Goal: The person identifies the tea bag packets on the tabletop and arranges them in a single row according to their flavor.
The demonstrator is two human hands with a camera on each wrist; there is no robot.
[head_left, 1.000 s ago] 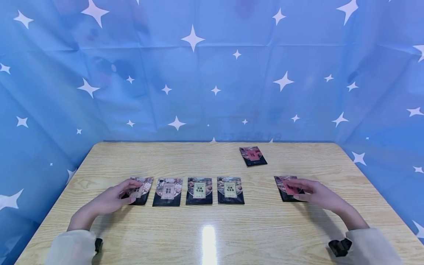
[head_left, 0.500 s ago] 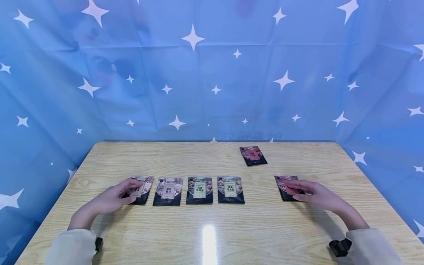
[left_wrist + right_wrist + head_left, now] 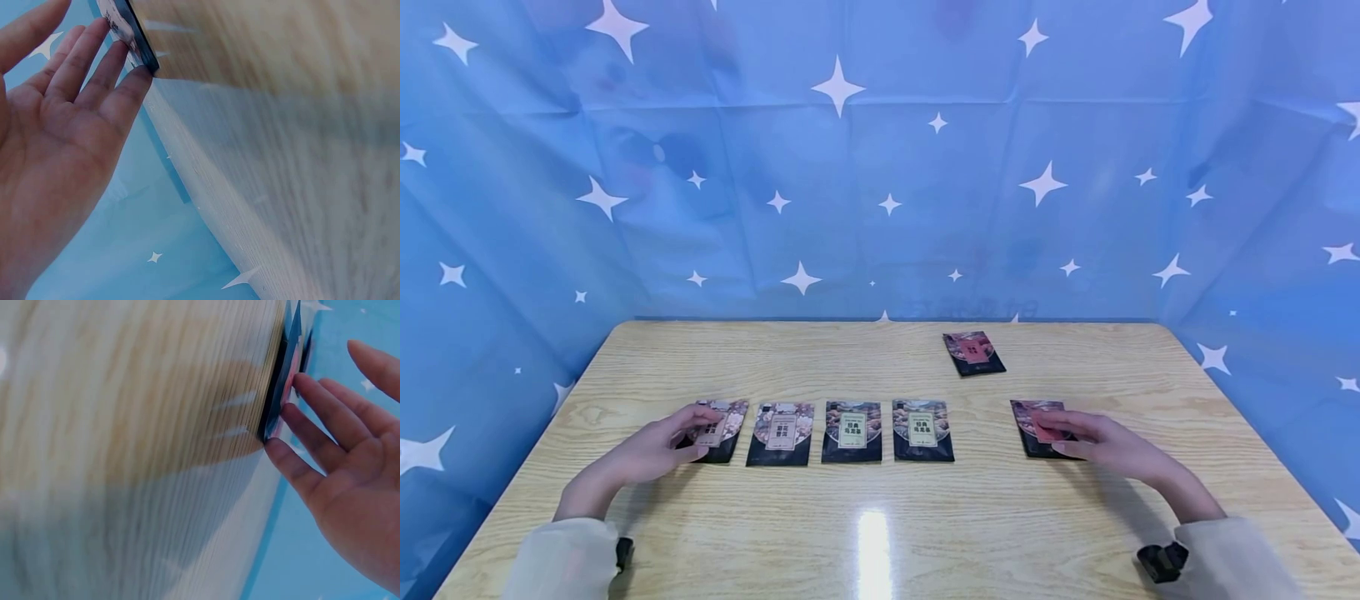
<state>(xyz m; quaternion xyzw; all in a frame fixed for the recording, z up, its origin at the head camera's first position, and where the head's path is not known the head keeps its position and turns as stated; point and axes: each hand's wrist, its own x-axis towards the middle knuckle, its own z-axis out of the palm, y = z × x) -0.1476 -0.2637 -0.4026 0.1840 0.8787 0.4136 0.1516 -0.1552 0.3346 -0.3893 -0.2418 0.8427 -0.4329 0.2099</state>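
At the left end of a row of flat tea sachets, my left hand (image 3: 655, 450) rests its fingertips on a sachet with a pink label (image 3: 726, 437). The left wrist view shows those fingers (image 3: 103, 78) fairly straight, with their tips at the sachet's face and edge. On the right, my right hand (image 3: 1101, 442) touches a red-labelled sachet (image 3: 1028, 421) that lies flat on the table. Its extended fingers (image 3: 312, 437) meet the sachet's face and lower edge in the right wrist view, the thumb held away. Both hands partly cover their sachets.
Between the hands lie another pink-labelled sachet (image 3: 781, 454) and two green-labelled sachets, one left (image 3: 852, 454) and one right (image 3: 922, 452). Farther back, a second red-labelled sachet (image 3: 973, 354) lies tilted. A blue star-patterned curtain (image 3: 880, 167) rises behind the wooden table (image 3: 737, 533).
My right hand has slid slightly left over the last half second, and the red-labelled sachet under its fingertips has moved with it. The left hand and the other sachets have stayed put.
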